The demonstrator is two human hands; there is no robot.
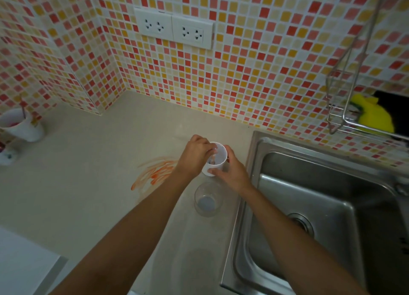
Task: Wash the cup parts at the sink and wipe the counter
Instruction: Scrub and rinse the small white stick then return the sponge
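A white cup is held just above the beige counter, left of the steel sink. My right hand grips its outer wall from the right. My left hand comes from the left with its fingers curled over the rim and reaching into the cup; what they touch inside is hidden. A clear glass cup part stands upright on the counter just in front of the white cup. An orange smear marks the counter to the left of my hands.
A white mug with a utensil in it stands at the far left by the tiled wall. A wire rack on the wall at the right holds a yellow sponge. Two wall sockets sit above the counter.
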